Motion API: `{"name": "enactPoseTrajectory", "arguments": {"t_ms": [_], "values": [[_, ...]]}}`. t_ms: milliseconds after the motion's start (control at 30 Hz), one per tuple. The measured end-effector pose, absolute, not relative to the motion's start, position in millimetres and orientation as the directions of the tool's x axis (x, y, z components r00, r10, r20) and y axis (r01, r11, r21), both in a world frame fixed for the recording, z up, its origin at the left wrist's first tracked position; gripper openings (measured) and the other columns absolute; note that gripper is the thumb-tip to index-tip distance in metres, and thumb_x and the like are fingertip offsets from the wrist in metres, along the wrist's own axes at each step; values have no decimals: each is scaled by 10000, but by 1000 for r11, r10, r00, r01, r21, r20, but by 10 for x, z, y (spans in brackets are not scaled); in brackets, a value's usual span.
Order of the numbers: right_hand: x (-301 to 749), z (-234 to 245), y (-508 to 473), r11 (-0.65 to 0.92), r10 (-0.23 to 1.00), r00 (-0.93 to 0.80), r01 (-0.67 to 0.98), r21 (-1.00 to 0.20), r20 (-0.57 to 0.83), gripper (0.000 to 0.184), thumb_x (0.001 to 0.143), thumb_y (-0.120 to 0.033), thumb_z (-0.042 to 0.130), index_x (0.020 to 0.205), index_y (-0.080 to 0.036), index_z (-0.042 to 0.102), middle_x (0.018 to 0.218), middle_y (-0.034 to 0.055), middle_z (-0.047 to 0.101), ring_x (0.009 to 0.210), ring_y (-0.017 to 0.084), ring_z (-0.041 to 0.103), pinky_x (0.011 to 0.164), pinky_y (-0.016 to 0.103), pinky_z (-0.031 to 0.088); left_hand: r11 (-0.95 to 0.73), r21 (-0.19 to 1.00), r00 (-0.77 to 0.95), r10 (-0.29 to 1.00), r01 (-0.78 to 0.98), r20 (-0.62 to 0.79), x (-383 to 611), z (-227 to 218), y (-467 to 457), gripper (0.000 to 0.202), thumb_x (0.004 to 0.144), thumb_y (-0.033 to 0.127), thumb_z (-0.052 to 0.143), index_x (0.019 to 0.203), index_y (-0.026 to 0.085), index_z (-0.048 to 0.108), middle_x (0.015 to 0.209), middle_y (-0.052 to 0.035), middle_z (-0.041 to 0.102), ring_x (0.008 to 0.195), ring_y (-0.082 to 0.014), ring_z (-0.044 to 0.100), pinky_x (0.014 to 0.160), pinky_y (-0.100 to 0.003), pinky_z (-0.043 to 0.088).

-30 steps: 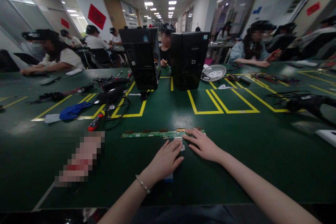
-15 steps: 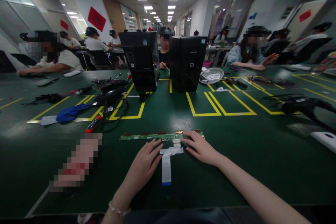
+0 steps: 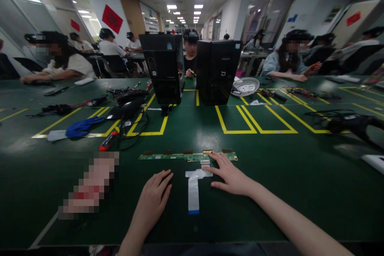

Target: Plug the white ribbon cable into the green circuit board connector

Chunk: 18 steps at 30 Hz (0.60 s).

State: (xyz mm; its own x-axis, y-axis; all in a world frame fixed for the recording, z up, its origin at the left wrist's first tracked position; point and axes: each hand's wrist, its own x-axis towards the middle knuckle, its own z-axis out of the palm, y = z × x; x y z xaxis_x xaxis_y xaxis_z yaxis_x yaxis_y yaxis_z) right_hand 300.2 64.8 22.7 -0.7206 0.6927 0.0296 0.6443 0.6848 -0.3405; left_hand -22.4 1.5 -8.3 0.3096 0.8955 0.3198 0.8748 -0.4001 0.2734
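Note:
A long, narrow green circuit board [image 3: 168, 157] lies crosswise on the green table. Below its right half a white flat ribbon cable [image 3: 193, 196] is laid out in a T shape, its blue-tipped end toward me. My right hand [image 3: 229, 172] rests with fingers spread; its fingertips reach the board's right part and the top of the cable near a small white connector [image 3: 205, 162]. To the left of the cable, my left hand [image 3: 156, 192] lies on the table with fingers stretched out, apart from both board and cable.
Two black computer towers [image 3: 163, 68] stand ahead. Left lie a red-and-black screwdriver [image 3: 108, 141], a blue glove [image 3: 82, 127], cables and a blurred-out patch [image 3: 90, 188]. A white basket [image 3: 246, 86] and a black cable bundle [image 3: 345, 122] are right. Other people sit around.
My left hand has drawn back toward me and to the left, away from the board and cable. The right hand stays at the board, its fingers spread a little wider.

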Motion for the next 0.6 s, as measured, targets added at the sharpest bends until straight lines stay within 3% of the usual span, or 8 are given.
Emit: {"name": "enactPoseTrajectory", "arguments": {"t_ms": [233,433,600], "values": [[2985,307,553,648,721,-693,684,-336,-19,581,927,-596,420,1464,-386,353,1587,68,142,1447,320,130,1141,582,168,-385,283,293,902,878,317,-218,-76,1,360,965,258,443,1307,251,555,1345,-56,579,1250,-252,522,1058,-500,413],[3193,302,307,551,807,-586,793,-261,-77,606,918,-625,397,1470,-381,346,1566,110,206,1424,350,201,1108,604,242,-388,267,303,902,882,309,-221,-96,8,369,964,246,432,1315,229,546,1354,-62,570,1251,-249,520,1067,-491,409],[3626,116,18,432,899,-438,885,-173,5,597,915,-621,399,1461,-381,367,1552,102,251,1387,354,299,1069,630,300,-375,259,300,910,890,286,-221,-101,6,373,974,253,423,1327,213,535,1362,-72,557,1265,-252,502,1076,-499,391]]}}
